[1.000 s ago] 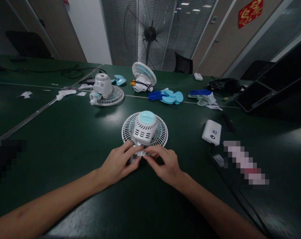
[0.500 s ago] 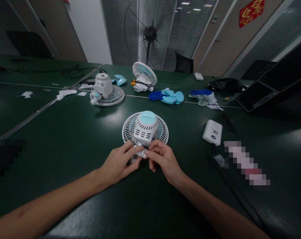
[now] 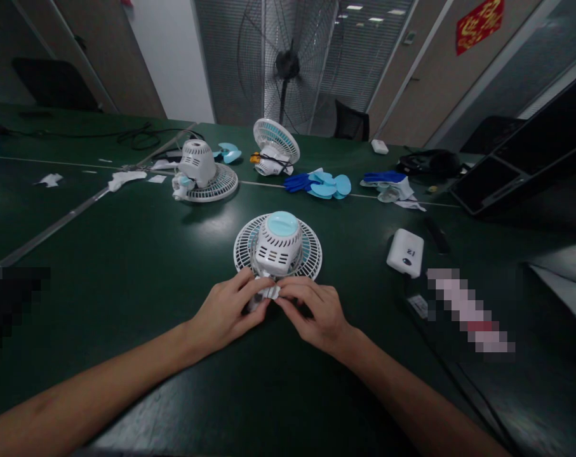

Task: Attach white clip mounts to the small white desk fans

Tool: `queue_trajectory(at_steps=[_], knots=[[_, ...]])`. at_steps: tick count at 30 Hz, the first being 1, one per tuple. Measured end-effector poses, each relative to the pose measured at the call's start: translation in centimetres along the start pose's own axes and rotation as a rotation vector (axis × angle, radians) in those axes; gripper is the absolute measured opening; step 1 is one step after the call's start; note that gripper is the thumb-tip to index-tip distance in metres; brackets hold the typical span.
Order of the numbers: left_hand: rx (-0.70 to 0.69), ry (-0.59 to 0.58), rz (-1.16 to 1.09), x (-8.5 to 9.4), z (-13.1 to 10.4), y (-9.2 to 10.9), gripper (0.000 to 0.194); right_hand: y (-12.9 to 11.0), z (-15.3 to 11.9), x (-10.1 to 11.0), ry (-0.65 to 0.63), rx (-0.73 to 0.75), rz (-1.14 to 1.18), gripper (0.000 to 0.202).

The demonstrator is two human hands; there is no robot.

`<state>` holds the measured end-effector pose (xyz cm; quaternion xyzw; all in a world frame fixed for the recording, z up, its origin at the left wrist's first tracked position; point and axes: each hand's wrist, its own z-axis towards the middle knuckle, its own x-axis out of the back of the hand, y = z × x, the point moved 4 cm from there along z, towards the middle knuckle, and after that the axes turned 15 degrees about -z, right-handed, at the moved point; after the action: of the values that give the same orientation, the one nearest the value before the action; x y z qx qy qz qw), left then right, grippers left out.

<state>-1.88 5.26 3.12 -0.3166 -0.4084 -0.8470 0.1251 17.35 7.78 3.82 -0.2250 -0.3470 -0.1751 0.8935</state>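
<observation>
A white fan head (image 3: 274, 251) with a light blue cap lies on its round grille on the dark green table (image 3: 183, 393). At its near side, my left hand (image 3: 230, 308) is closed around a small white part (image 3: 271, 292) that joins the fan. My right hand (image 3: 316, 311) pinches at the right end of that same white part, its fingertips almost meeting those of the left. The fingers partly cover the part, so its exact shape cannot be made out.
Behind stand another fan head (image 3: 199, 171) and a third fan (image 3: 277, 146). Light blue blades (image 3: 330, 185) lie by blue gloves. To the right are a white box-like device (image 3: 406, 252), a cable and a pixelated strip (image 3: 468, 311). Paper scraps (image 3: 127, 179) lie at the left.
My right hand has turned and its fingers have come together at the white part. My left hand and the fan have stayed nearly in place. A pale shape has appeared at the right edge.
</observation>
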Motion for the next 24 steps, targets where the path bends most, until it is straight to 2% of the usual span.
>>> queue_trajectory(at_steps=[6,10,13,17,21,24], knots=[[0.004,0.006,0.007,0.1,0.0,0.0,0.030,0.3,-0.3,-0.3,0.000,-0.072,0.027,0.015],[-0.003,0.008,0.008,0.0,-0.1,-0.1,0.031,0.4,-0.4,-0.6,-0.020,-0.206,0.100,0.010],[-0.006,0.006,0.018,-0.1,-0.1,-0.2,0.030,0.6,-0.4,-1.2,-0.070,-0.421,0.361,0.008],[0.001,0.000,0.030,-0.1,-0.2,-0.2,0.031,1.0,-0.4,-2.5,-0.153,-0.725,0.783,0.018],[-0.005,-0.002,0.037,0.1,-0.2,-0.1,0.033,1.3,-0.3,-3.5,-0.213,-0.821,1.029,0.027],[-0.015,-0.001,0.030,0.1,-0.1,0.0,0.032,1.4,-0.5,-3.7,-0.233,-0.834,1.045,0.026]])
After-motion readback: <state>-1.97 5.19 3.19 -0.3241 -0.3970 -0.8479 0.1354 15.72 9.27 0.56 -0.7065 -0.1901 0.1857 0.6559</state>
